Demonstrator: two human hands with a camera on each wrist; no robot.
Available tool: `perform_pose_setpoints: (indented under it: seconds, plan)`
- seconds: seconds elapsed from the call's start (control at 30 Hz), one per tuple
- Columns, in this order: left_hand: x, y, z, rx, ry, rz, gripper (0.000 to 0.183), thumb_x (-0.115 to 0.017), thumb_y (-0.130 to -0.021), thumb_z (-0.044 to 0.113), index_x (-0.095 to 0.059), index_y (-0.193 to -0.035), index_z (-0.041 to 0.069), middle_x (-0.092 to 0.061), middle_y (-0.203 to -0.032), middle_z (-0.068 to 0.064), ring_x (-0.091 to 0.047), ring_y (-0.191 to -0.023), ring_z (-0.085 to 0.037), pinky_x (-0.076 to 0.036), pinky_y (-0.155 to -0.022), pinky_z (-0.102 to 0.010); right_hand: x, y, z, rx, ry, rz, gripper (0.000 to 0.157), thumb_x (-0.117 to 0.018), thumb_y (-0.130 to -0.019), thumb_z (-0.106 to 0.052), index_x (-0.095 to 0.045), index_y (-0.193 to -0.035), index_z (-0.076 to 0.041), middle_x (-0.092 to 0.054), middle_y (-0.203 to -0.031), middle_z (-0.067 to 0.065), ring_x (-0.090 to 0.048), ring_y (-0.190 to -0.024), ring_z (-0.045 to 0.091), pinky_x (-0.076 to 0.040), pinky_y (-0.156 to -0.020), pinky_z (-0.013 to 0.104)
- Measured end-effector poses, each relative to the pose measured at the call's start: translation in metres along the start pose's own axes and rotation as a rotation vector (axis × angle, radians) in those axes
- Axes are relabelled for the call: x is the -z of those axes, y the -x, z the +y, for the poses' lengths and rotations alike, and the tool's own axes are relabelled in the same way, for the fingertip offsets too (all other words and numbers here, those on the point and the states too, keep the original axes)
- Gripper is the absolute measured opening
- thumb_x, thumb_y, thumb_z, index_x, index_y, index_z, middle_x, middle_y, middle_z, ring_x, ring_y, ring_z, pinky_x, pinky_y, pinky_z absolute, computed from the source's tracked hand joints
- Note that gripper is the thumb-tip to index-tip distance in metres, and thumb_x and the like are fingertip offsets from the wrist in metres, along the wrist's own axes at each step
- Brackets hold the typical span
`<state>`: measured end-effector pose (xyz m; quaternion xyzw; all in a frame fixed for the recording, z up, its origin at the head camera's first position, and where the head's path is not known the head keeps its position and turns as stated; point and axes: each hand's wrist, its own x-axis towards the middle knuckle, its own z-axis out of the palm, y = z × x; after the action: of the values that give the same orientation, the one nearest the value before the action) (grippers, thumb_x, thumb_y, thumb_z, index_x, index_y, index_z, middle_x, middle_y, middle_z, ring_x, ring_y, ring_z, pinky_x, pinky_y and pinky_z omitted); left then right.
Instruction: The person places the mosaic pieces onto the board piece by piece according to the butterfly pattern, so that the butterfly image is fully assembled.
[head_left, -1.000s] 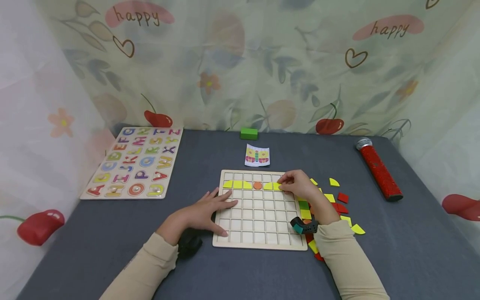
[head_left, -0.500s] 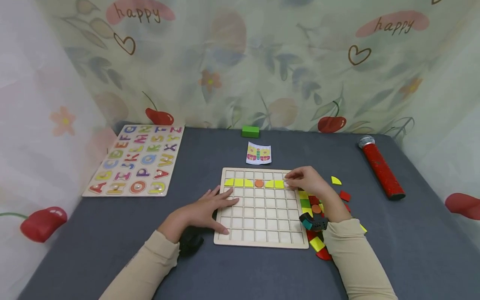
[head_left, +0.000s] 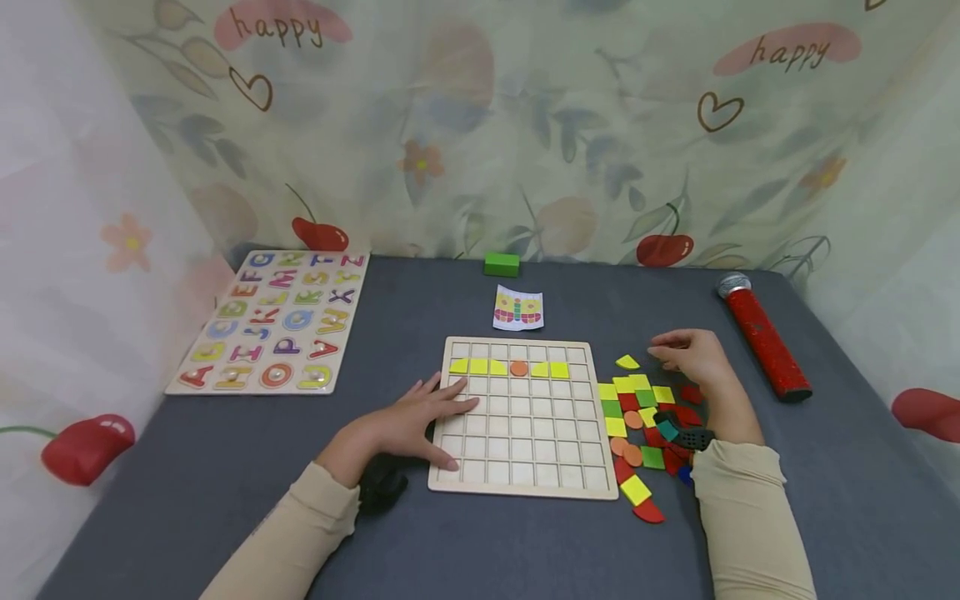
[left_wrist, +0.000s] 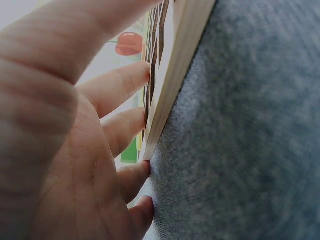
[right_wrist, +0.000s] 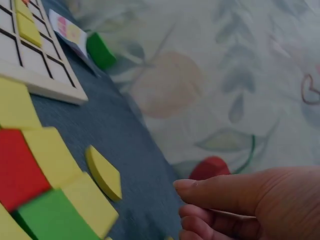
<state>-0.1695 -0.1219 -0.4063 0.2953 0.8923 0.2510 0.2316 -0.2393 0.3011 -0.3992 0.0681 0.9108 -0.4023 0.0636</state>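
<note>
A wooden grid board (head_left: 525,495) lies on the table, with a row of yellow pieces (head_left: 477,366) and an orange disc (head_left: 519,367) in its cells. My left hand (head_left: 408,425) rests on its left side, fingers spread; the left wrist view shows fingertips (left_wrist: 142,72) at the board's edge. My right hand (head_left: 697,362) is beyond the loose pieces at the right, thumb and fingers loosely bent, with nothing visible between them in the right wrist view. A yellow quarter-round piece (head_left: 627,362) lies to its left, also in the right wrist view (right_wrist: 104,172).
Several loose red, yellow, green and orange pieces (head_left: 636,490) lie along the board's right side. Behind the board are a butterfly picture card (head_left: 517,308) and a green block (head_left: 502,264). An alphabet board (head_left: 273,325) lies left, a red microphone (head_left: 765,337) right.
My right hand has moved from the board's upper right to the right, past the loose pieces, uncovering them. My left hand has stayed on the board.
</note>
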Motion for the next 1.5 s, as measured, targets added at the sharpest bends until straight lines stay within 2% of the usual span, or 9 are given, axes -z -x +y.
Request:
perform_pose_setpoints:
  seconds: [0.13, 0.23, 0.43, 0.6, 0.8, 0.97, 1.13, 1.3, 1.5]
  plan:
    - [-0.001, 0.0, -0.001, 0.008, -0.011, 0.0, 0.088, -0.077, -0.072, 0.045, -0.033, -0.145, 0.026, -0.01, -0.158, 0.0, 0.009, -0.145, -0.032, 0.003, -0.116, -0.053, 0.01, 0.002, 0.012, -0.061, -0.029, 0.012, 0.046, -0.057, -0.093, -0.031, -0.055, -0.126, 0.002, -0.049, -0.129, 0.024, -0.059, -0.097, 0.026, -0.052, -0.085, 0.034]
    - [-0.001, 0.0, -0.001, 0.011, -0.015, -0.001, 0.088, -0.077, -0.072, 0.045, -0.033, -0.145, 0.026, -0.011, -0.158, -0.001, 0.009, -0.145, -0.032, 0.002, -0.116, -0.053, 0.015, 0.003, 0.02, -0.106, -0.045, 0.005, 0.05, -0.056, -0.093, -0.034, -0.053, -0.129, 0.001, -0.048, -0.131, 0.024, -0.06, -0.094, 0.022, -0.05, -0.086, 0.035]
    - [-0.002, 0.0, -0.001, 0.01, -0.011, -0.007, 0.087, -0.077, -0.072, 0.045, -0.033, -0.145, 0.025, -0.011, -0.158, -0.001, 0.009, -0.145, -0.033, 0.002, -0.116, -0.053, 0.018, 0.004, 0.033, -0.14, -0.075, -0.002, 0.051, -0.059, -0.091, -0.03, -0.051, -0.129, 0.004, -0.05, -0.128, 0.024, -0.058, -0.075, 0.001, -0.051, -0.069, 0.015]
    - [-0.003, -0.001, -0.003, -0.002, -0.005, -0.014, 0.087, -0.076, -0.072, 0.044, -0.033, -0.145, 0.025, -0.01, -0.158, -0.001, 0.01, -0.145, -0.033, 0.003, -0.116, -0.053, 0.016, 0.004, 0.039, -0.136, -0.079, -0.006, 0.051, -0.064, -0.088, -0.027, -0.053, -0.125, 0.006, -0.057, -0.114, 0.016, -0.056, -0.067, -0.002, -0.052, -0.063, 0.014]
    - [-0.003, -0.001, -0.004, -0.001, -0.009, -0.011, 0.088, -0.076, -0.072, 0.046, -0.033, -0.146, 0.025, -0.01, -0.158, -0.001, 0.009, -0.145, -0.033, 0.003, -0.116, -0.053, 0.011, 0.001, 0.036, -0.101, -0.001, 0.022, 0.045, -0.068, -0.085, -0.027, -0.059, -0.115, 0.005, -0.059, -0.084, -0.002, -0.051, -0.067, 0.01, -0.048, -0.06, 0.021]
    - [-0.002, 0.0, -0.003, -0.002, 0.002, -0.011, 0.088, -0.077, -0.072, 0.045, -0.033, -0.146, 0.025, -0.01, -0.158, -0.001, 0.009, -0.145, -0.033, 0.003, -0.116, -0.053, 0.008, -0.001, 0.033, -0.072, 0.043, 0.022, 0.04, -0.068, -0.086, -0.025, -0.059, -0.111, 0.005, -0.057, -0.08, -0.002, -0.049, -0.071, 0.013, -0.044, -0.06, 0.022]
    - [-0.002, 0.0, -0.003, -0.005, 0.005, -0.006, 0.088, -0.076, -0.072, 0.045, -0.032, -0.146, 0.026, -0.01, -0.158, 0.0, 0.009, -0.145, -0.032, 0.003, -0.116, -0.053, 0.005, -0.003, 0.029, -0.062, -0.034, 0.032, 0.035, -0.066, -0.086, -0.015, -0.057, -0.111, 0.007, -0.058, -0.076, -0.005, -0.055, -0.064, 0.005, -0.05, -0.059, 0.017]
    - [-0.001, -0.001, -0.003, -0.006, -0.001, -0.001, 0.088, -0.077, -0.072, 0.046, -0.032, -0.146, 0.026, -0.01, -0.158, 0.0, 0.009, -0.145, -0.032, 0.003, -0.116, -0.053, 0.003, -0.001, 0.021, -0.039, -0.154, 0.018, 0.032, -0.058, -0.091, -0.011, -0.055, -0.115, 0.01, -0.059, -0.081, -0.005, -0.06, -0.065, -0.001, -0.055, -0.065, 0.018]
    - [-0.002, -0.001, -0.002, -0.003, -0.01, 0.001, 0.088, -0.076, -0.072, 0.046, -0.033, -0.146, 0.026, -0.01, -0.158, -0.001, 0.009, -0.145, -0.032, 0.003, -0.116, -0.053, -0.007, 0.001, 0.0, -0.013, -0.182, -0.01, 0.032, -0.055, -0.094, -0.013, -0.054, -0.118, 0.008, -0.06, -0.101, 0.012, -0.063, -0.072, 0.001, -0.056, -0.074, 0.022]
